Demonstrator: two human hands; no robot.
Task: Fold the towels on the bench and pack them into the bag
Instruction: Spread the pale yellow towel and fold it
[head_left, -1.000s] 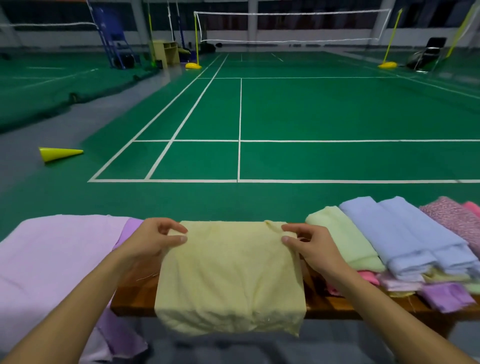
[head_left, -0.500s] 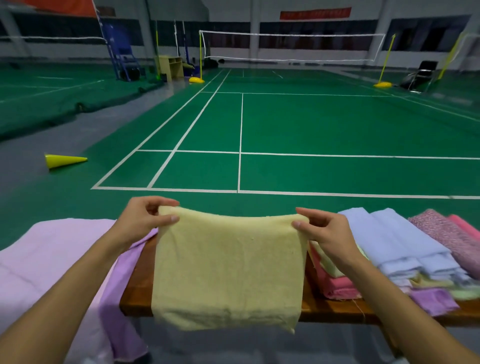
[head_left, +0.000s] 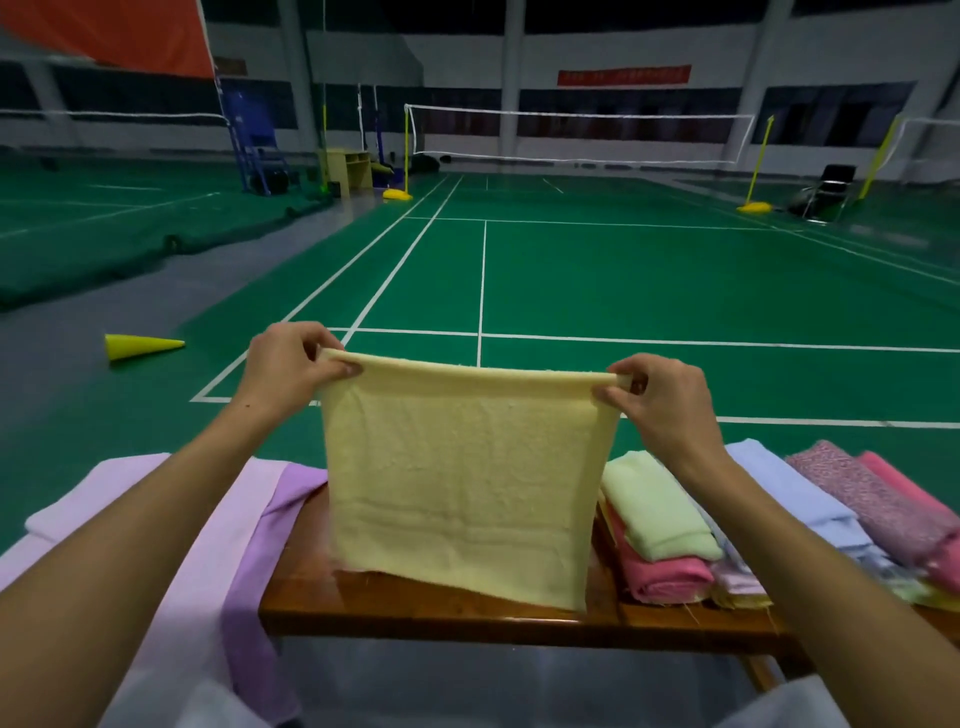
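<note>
A pale yellow towel (head_left: 467, 483) hangs upright in front of me, folded over at its top edge. My left hand (head_left: 288, 366) pinches the top left corner and my right hand (head_left: 657, 400) pinches the top right corner. Its bottom edge hangs just above the wooden bench (head_left: 441, 605). A stack of folded towels lies on the bench to the right: light green (head_left: 654, 512), pink (head_left: 660, 574), light blue (head_left: 789, 488), speckled pink (head_left: 872, 499). A lilac towel (head_left: 208, 525) drapes over the bench's left end. No bag is in view.
Beyond the bench stretches a green badminton court with white lines and a net (head_left: 576, 132). A yellow cone (head_left: 137, 346) lies on the floor at the left. A black chair (head_left: 826, 189) stands far right.
Both hands have lifted the yellow towel off the bench and raised it, so it now hangs vertically from its top corners. The camera has tilted up.
</note>
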